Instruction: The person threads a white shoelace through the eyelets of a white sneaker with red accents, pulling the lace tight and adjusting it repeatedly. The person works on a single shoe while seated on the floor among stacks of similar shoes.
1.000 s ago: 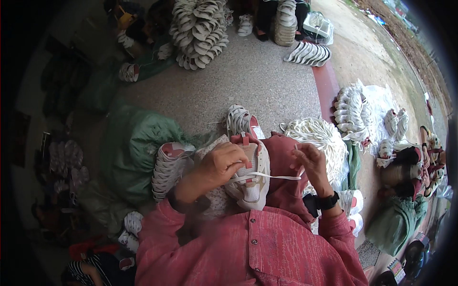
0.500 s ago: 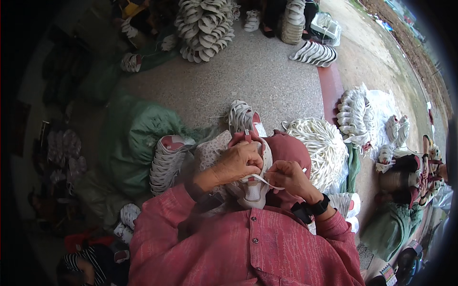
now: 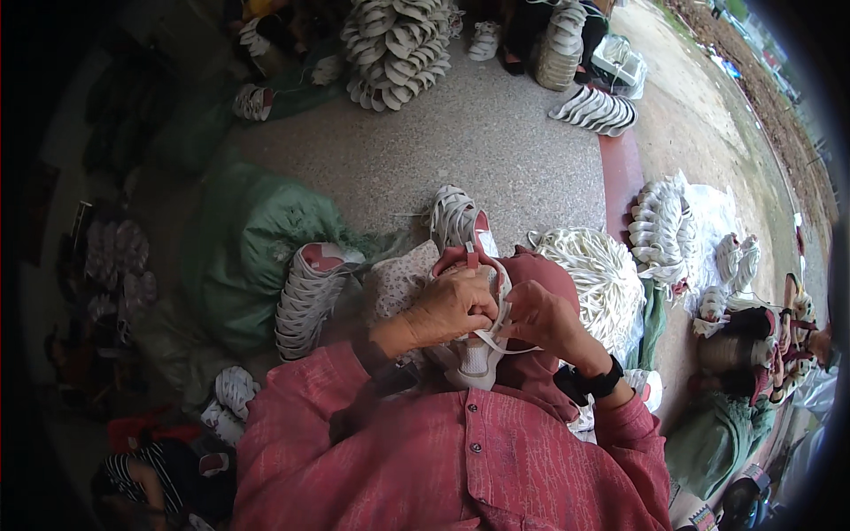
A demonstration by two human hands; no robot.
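Observation:
A white and grey shoe upper (image 3: 476, 361) with a dusty red lining rests on my lap, its toe toward me. My left hand (image 3: 450, 310) is closed over its opening, gripping the upper near the eyelets. On the other side, my right hand (image 3: 546, 320) pinches a flat white shoelace (image 3: 506, 349) that runs across the upper. My fingertips hide the eyelets and the lace's tip. Just beyond lies a nested stack of shoe uppers (image 3: 454, 217). A large bundle of white laces (image 3: 591, 279) sits beside my right knee.
A green sack (image 3: 266, 257) and another row of nested uppers (image 3: 310, 301) are at my left. Tall stacks of uppers (image 3: 398, 53) stand across the speckled floor (image 3: 425, 146). On the right, more uppers (image 3: 660, 226) lie by white plastic. Other people sit around the edges.
My right hand has shifted slightly up and its fingers have turned at the upper's side. My left hand keeps its hold. The whole view has moved a little.

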